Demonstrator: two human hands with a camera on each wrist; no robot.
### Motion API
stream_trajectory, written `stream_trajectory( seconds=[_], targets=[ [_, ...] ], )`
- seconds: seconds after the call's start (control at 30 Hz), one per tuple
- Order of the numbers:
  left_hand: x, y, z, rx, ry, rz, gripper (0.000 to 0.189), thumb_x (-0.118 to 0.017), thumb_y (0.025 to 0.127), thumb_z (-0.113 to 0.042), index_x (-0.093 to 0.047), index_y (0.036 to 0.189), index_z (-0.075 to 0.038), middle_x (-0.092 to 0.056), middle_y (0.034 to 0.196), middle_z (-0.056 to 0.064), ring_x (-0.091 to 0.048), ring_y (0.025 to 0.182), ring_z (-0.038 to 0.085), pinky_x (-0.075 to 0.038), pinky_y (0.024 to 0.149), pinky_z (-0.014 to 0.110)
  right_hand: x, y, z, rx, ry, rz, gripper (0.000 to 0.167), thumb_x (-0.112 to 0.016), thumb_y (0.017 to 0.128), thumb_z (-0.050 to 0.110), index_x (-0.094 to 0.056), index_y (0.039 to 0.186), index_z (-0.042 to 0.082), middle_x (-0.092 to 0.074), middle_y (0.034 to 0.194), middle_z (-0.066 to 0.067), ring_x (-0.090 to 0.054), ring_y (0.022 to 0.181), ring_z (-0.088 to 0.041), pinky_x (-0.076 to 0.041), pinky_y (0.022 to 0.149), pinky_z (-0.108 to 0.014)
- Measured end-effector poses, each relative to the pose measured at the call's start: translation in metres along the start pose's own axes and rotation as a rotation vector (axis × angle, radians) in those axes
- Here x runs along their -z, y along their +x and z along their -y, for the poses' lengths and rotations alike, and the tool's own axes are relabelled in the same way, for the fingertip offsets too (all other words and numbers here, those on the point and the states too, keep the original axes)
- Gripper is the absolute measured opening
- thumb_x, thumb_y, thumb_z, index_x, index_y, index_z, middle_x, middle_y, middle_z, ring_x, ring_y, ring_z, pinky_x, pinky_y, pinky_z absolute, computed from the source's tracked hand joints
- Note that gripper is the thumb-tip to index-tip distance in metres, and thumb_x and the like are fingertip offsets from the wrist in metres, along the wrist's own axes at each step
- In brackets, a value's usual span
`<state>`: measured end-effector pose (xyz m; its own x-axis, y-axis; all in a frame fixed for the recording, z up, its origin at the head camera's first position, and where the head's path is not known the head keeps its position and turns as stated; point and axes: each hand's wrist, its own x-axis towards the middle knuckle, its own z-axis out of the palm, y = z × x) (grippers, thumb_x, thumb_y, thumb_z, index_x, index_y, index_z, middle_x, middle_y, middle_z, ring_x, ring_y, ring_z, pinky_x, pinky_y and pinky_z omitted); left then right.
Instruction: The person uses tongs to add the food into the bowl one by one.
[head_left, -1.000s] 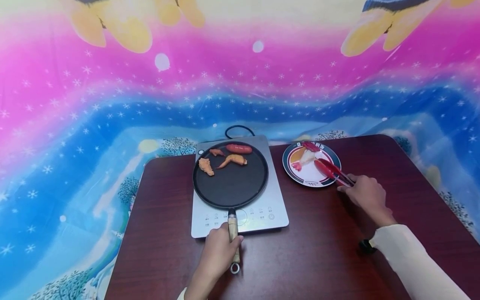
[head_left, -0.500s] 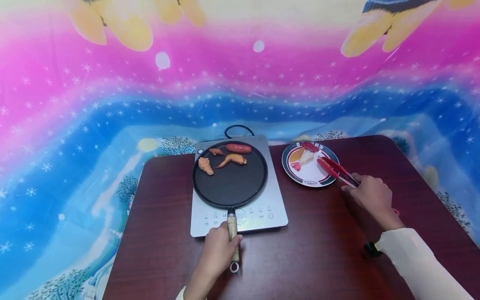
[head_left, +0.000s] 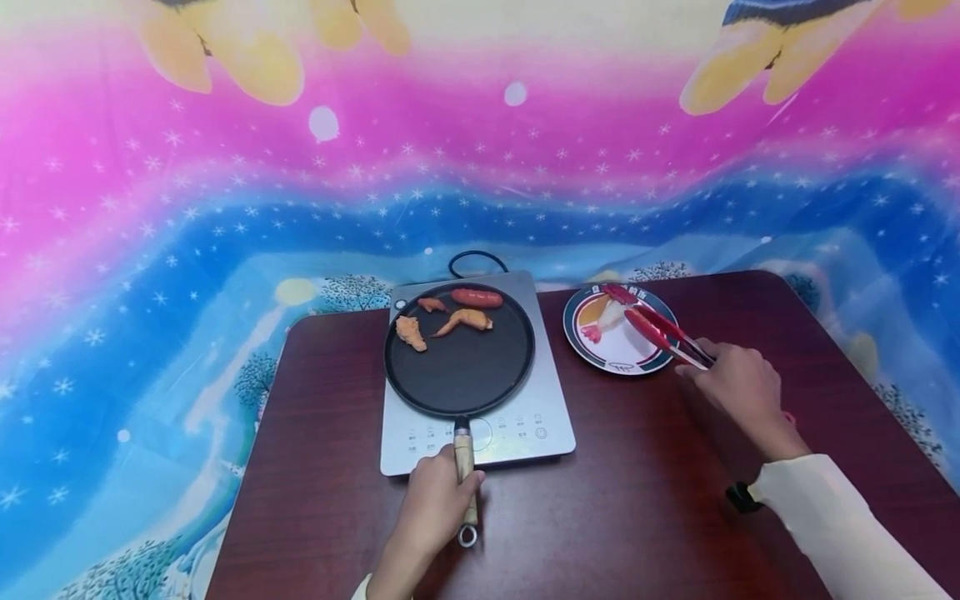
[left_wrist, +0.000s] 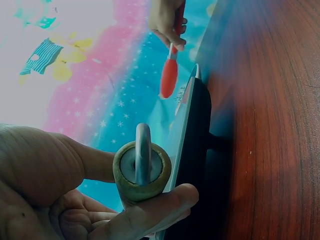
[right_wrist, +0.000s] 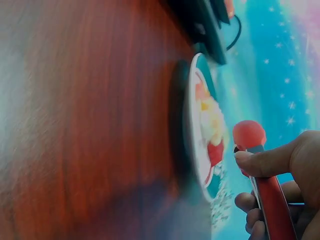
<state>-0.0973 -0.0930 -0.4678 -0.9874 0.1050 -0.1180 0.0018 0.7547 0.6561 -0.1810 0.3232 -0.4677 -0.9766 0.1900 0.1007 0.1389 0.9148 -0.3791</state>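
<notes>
My left hand (head_left: 437, 496) grips the wooden handle (head_left: 465, 461) of a round black frying pan (head_left: 468, 375). The handle's end ring (left_wrist: 143, 155) shows close up in the left wrist view. In the pan lie a sausage (head_left: 477, 297), a chicken wing (head_left: 468, 318), a fried chicken piece (head_left: 410, 332) and a small brownish piece (head_left: 432, 304). My right hand (head_left: 738, 392) holds red-tipped tongs (head_left: 656, 329) over a plate (head_left: 622, 358). On the plate lie a pale, shrimp-like piece with a pink tail (head_left: 609, 317) and a dark red piece (head_left: 618, 292). Nothing is visible between the tong tips.
The pan sits on a silver induction cooker (head_left: 551, 425) with touch controls along its front. A black cord (head_left: 477, 252) loops behind it. The dark wooden table (head_left: 630, 500) has rounded far corners, and a printed cloth (head_left: 480, 167) hangs behind.
My right hand first shifted a little to the right, then the tong tips moved slightly left and away over the plate. The left hand, pan and food stay put.
</notes>
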Motion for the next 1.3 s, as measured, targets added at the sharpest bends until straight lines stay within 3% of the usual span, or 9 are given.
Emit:
stream_trajectory(
  seconds=[0.17,0.3,0.4,0.53,0.77,0.93,1.07,1.3],
  targets=[
    [0.000,-0.001,0.001,-0.003,0.000,0.003,0.029,-0.079,0.088,-0.017,-0.065,0.100,0.006,-0.057,0.063,0.001,-0.057,0.059,0.012,-0.050,0.057,0.027,0.003,-0.003,0.024,0.040,0.005,-0.004,0.061,-0.086,0.083,0.027,-0.065,0.131,-0.003,-0.073,0.095,-0.026,-0.054,0.066,-0.026,-0.041,0.055,-0.033],
    [0.000,-0.001,0.001,0.001,-0.006,0.009,0.028,-0.079,0.088,-0.017,-0.065,0.099,0.005,-0.057,0.063,0.001,-0.057,0.059,0.012,-0.050,0.057,0.027,0.003,-0.005,0.047,0.098,-0.028,0.026,0.065,-0.085,0.083,0.032,-0.064,0.134,-0.002,-0.068,0.071,-0.016,-0.055,0.065,-0.026,-0.039,0.056,-0.035],
    [0.000,-0.001,0.001,-0.007,0.000,0.003,0.029,-0.079,0.088,-0.018,-0.065,0.099,0.005,-0.057,0.063,0.001,-0.057,0.060,0.012,-0.051,0.058,0.028,0.002,-0.005,0.066,0.157,-0.057,0.063,0.066,-0.085,0.082,0.033,-0.064,0.135,0.001,-0.063,0.062,-0.008,-0.059,0.067,-0.028,-0.045,0.058,-0.040],
    [0.000,-0.001,0.002,-0.024,0.008,-0.009,0.027,-0.079,0.088,-0.018,-0.065,0.098,0.004,-0.057,0.063,0.000,-0.058,0.061,0.012,-0.051,0.059,0.029,-0.004,-0.004,0.089,0.236,-0.075,0.073,0.065,-0.087,0.079,0.034,-0.067,0.133,0.004,-0.072,0.074,-0.009,-0.065,0.078,-0.031,-0.053,0.065,-0.048],
    [0.000,0.000,0.002,-0.021,0.009,-0.010,0.028,-0.079,0.088,-0.018,-0.066,0.099,0.004,-0.057,0.063,0.000,-0.057,0.060,0.012,-0.051,0.059,0.029,-0.017,-0.001,0.123,0.312,-0.036,0.079,0.057,-0.091,0.076,0.033,-0.073,0.125,0.008,-0.066,0.067,0.000,-0.055,0.064,-0.020,-0.045,0.058,-0.034],
    [0.000,0.000,0.002,-0.030,0.011,-0.021,0.027,-0.079,0.087,-0.018,-0.066,0.097,0.003,-0.057,0.062,0.000,-0.057,0.061,0.011,-0.051,0.059,0.030,-0.033,0.001,0.143,0.345,-0.026,0.106,0.049,-0.089,0.080,0.027,-0.074,0.123,0.008,-0.075,0.084,-0.005,-0.058,0.066,-0.018,-0.048,0.060,-0.034],
    [0.000,0.000,0.002,-0.039,0.012,-0.021,0.027,-0.079,0.087,-0.018,-0.066,0.097,0.003,-0.057,0.063,-0.001,-0.057,0.060,0.011,-0.051,0.060,0.030,-0.045,-0.001,0.155,0.413,-0.071,0.099,0.048,-0.086,0.082,0.024,-0.073,0.126,0.007,-0.077,0.101,-0.011,-0.066,0.075,-0.021,-0.054,0.063,-0.037],
    [0.001,0.000,0.002,-0.035,0.015,-0.026,0.027,-0.079,0.087,-0.018,-0.066,0.096,0.004,-0.057,0.063,0.000,-0.058,0.062,0.012,-0.051,0.061,0.031,-0.055,-0.006,0.185,0.603,-0.229,-0.013,0.046,-0.083,0.086,0.028,-0.072,0.126,0.008,-0.074,0.099,-0.010,-0.070,0.078,-0.024,-0.054,0.060,-0.038]
  ],
)
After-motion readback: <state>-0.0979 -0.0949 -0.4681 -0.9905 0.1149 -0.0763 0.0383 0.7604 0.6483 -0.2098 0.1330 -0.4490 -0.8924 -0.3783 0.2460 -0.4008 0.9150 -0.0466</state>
